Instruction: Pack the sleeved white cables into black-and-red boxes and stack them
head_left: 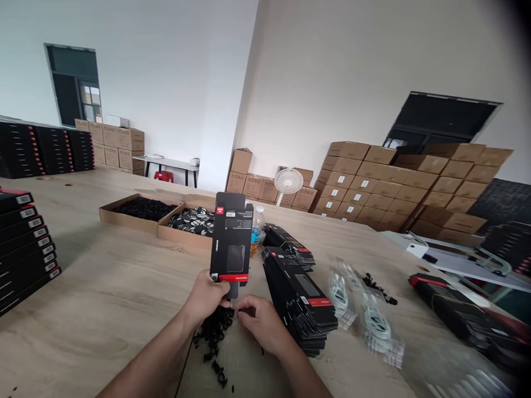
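Observation:
My left hand [208, 297] grips a black packaging box [230, 237] near its lower end and holds it upright. The box has a red stripe, a small window and end flaps sticking out at top and bottom. Just to the right of its lower flap is my right hand [262, 320], fingers curled toward the thumb; whatever they hold, if anything, I cannot make out. Below both hands lies a loose pile of small black plastic parts [213, 331]. Beside my right hand, a stack of flat black boxes [301, 293] fans out on the table.
Behind the held box stand two shallow cardboard trays [128, 223] of small black parts and a bottle [258, 221]. Bagged white cables [375, 323] lie to the right, near a banded bundle of boxes [460, 315]. Stacked black boxes [27, 249] line the left side.

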The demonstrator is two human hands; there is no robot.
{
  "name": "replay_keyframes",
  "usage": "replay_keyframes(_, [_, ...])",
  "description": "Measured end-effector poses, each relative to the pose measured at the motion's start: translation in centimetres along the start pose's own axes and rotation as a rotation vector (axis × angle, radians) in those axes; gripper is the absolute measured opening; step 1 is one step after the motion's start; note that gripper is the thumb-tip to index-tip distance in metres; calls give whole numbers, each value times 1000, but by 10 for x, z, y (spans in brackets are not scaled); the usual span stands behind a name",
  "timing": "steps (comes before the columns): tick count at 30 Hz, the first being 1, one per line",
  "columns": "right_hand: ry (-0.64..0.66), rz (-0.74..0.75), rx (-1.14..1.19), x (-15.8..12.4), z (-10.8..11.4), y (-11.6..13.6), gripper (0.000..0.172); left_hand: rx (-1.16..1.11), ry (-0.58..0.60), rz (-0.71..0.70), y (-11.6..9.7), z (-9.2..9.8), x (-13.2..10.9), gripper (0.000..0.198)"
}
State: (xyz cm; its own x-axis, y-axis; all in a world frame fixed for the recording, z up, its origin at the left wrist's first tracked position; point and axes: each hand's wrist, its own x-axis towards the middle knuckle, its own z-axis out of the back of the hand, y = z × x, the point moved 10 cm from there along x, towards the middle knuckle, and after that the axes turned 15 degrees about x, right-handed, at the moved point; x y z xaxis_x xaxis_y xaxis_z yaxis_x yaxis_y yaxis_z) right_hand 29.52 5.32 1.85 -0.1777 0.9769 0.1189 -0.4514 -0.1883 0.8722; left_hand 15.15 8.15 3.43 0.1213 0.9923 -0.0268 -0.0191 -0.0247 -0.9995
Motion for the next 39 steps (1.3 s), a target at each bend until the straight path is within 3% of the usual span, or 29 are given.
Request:
replay_keyframes(6, [39,107,-542,-19,1,24,23,-40,25,46,10,-6,-2,11])
replay_keyframes(11, [-67,127,-469,-21,5,24,27,-82,98,14,2,-13,-6,24])
replay_keyframes(14, [-163,93,-487,-22,15,16,18,-98,131,2,0,-15,-8,26])
replay_keyframes(19, [-181,104,-534,-25,17,17,15,-80,161,13,4,-19,-8,25])
replay_keyframes(26, [-140,88,-464,-26,9,18,12,-47,144,14,9,-21,-8,22])
replay_keyframes(31, [-250,135,-51,-20,26,13,14,-32,159,8,7,-22,-6,30])
replay_keyframes(39, [-393,223,119,-25,45,27,19,-34,138,-16,5,-21,-7,33])
